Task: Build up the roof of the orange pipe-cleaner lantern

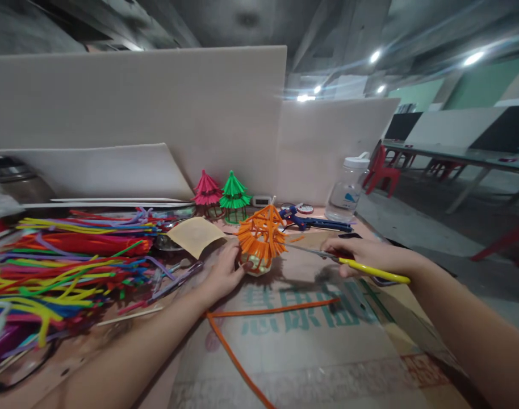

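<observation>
An orange pipe-cleaner pavilion (pixel 263 233) with a pale base stands at the middle of the table. My left hand (pixel 225 270) is closed on its lower left side, fingertips partly hidden behind it. In my right hand (pixel 348 253) are pliers or scissors with yellow handles (pixel 374 271); their thin metal end points left toward the pavilion's roof. Two orange pipe cleaners (pixel 276 310) lie on the printed cardboard (pixel 302 352) nearer to me, meeting at a corner.
Bundles of coloured pipe cleaners (pixel 67 272) fill the left. Behind stand a pink pavilion (pixel 207 190), a green pavilion (pixel 234 193), a blue glue gun (pixel 297 217) and a water bottle (pixel 345 190). White boards (pixel 135 102) rise at the back.
</observation>
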`<act>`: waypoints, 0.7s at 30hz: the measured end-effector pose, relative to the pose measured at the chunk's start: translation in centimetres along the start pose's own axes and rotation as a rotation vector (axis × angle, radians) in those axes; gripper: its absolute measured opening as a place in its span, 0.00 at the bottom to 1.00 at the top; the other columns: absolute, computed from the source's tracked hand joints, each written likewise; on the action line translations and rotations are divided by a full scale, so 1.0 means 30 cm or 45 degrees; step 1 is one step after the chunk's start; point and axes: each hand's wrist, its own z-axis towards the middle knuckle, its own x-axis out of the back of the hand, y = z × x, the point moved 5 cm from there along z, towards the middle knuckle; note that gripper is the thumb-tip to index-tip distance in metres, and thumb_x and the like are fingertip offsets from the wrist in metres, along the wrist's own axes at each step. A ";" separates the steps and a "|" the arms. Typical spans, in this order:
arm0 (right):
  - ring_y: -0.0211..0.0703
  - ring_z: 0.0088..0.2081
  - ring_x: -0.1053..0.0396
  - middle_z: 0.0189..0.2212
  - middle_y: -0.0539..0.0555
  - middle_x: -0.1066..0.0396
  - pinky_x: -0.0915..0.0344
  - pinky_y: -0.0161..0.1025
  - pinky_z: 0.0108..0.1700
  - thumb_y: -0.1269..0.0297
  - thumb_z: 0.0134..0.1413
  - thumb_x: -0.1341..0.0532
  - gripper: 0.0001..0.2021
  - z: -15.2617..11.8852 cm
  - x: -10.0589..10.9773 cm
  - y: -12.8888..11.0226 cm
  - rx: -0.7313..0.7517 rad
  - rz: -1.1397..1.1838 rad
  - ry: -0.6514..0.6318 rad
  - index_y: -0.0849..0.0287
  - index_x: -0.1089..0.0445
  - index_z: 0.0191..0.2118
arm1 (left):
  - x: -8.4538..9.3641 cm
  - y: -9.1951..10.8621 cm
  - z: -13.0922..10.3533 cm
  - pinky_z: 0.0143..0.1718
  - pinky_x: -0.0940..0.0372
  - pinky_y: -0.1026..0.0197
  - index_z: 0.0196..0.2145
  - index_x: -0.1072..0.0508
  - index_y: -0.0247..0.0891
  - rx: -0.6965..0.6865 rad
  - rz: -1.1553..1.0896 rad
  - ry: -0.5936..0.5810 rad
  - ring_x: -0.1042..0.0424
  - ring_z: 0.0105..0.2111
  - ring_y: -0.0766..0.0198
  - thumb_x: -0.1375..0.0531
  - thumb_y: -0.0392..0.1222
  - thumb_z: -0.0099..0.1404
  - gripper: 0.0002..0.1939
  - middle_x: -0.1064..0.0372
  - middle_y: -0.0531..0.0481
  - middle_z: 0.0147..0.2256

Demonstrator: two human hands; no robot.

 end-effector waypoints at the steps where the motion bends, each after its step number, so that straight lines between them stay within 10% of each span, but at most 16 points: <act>1: 0.48 0.36 0.33 0.37 0.53 0.30 0.36 0.39 0.38 0.36 0.47 0.38 0.30 0.003 -0.009 -0.001 0.000 0.019 -0.041 0.57 0.30 0.47 | 0.001 0.000 -0.001 0.61 0.44 0.43 0.54 0.34 0.35 -0.003 0.006 0.000 0.37 0.58 0.47 0.44 0.48 0.66 0.22 0.36 0.35 0.57; 21: 0.46 0.37 0.34 0.37 0.50 0.30 0.40 0.36 0.38 0.50 0.51 0.35 0.17 0.025 -0.038 -0.071 0.059 0.123 -0.075 0.55 0.30 0.42 | 0.012 0.040 0.004 0.59 0.42 0.44 0.55 0.35 0.37 -0.076 0.085 0.008 0.36 0.56 0.48 0.43 0.42 0.65 0.21 0.34 0.37 0.55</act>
